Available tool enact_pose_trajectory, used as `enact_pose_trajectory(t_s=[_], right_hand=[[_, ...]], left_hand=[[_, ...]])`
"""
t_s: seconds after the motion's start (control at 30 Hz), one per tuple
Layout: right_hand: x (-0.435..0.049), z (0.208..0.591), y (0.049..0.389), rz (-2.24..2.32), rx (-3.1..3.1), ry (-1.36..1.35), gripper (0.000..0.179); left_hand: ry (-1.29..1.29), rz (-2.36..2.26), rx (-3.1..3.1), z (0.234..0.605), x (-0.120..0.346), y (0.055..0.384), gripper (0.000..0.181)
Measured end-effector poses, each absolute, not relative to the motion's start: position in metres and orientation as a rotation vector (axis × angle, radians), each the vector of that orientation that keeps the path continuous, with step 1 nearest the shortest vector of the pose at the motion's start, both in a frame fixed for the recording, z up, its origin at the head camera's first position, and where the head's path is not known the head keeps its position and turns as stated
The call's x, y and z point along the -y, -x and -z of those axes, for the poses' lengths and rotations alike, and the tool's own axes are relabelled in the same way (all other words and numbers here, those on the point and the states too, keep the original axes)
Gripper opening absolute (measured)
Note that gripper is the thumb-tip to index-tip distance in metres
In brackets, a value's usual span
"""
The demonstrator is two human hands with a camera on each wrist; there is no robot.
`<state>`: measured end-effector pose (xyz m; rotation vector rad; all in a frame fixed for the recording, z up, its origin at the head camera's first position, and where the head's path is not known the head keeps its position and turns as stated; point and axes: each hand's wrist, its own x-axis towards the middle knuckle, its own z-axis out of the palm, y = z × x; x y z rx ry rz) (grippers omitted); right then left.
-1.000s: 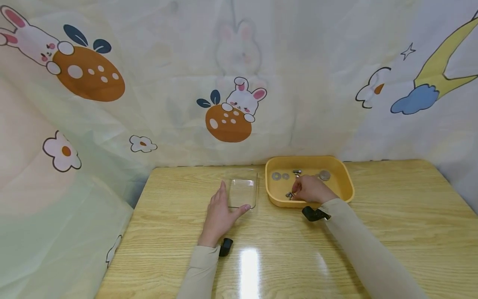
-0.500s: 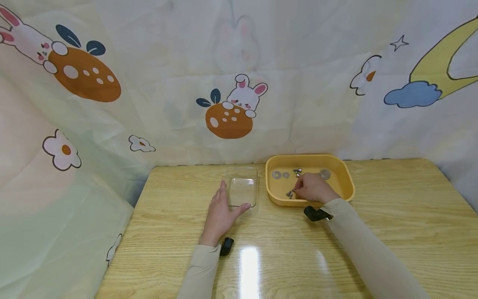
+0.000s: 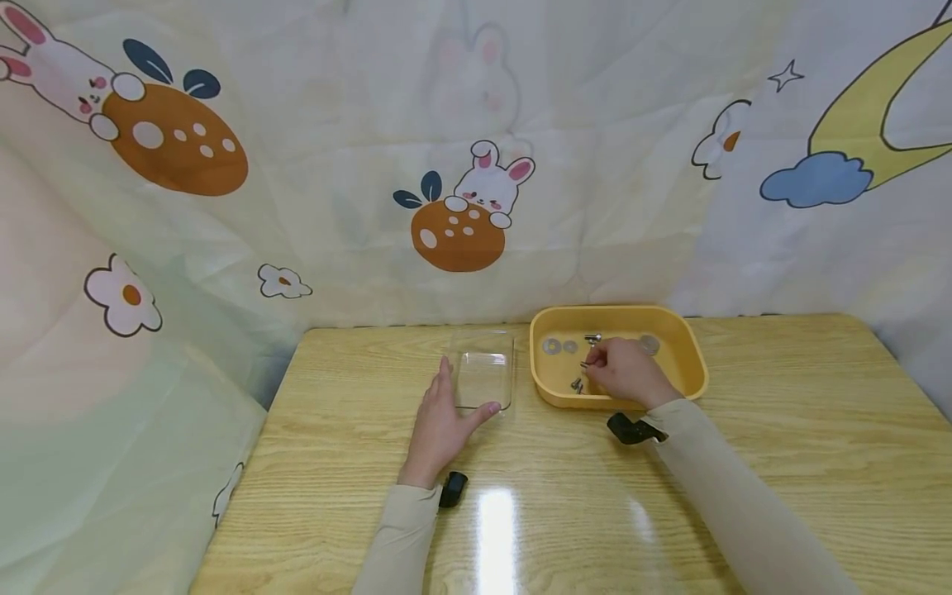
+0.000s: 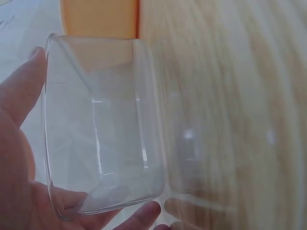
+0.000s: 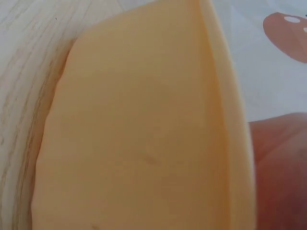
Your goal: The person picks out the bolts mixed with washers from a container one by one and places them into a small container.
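Observation:
My left hand holds a clear square container that stands on the table, with the thumb at its near side and the fingers along its left. In the left wrist view the container looks bare inside, the thumb by its rim. Over the yellow tray, my right hand pinches a small screw between thumb and fingertips. Two more screws lie just below it on the tray floor. From the right wrist, the tray's outer wall hides the fingers.
Flat washers lie at the tray's left, more screws near its back, and round metal discs right of the hand. The container sits close to the tray's left side. Behind the wooden table hangs a printed cloth.
My right hand has risen slightly from the tray floor toward the back, and a screw now shows at its fingertips. The left hand and container stay put; the head view shifts slightly.

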<state>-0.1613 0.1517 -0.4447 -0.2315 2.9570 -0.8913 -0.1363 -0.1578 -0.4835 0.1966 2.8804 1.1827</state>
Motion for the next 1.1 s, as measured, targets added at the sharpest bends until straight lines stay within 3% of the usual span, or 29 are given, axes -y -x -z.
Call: enact_pose_trajectory(t_s=[1.1], right_hand=[[-0.122,0.432,0.143,1.234,-3.148,0.290,0.016]], left_hand=[[-0.179,-1.223,-2.858,0.481,0.155,0.134,0.120]])
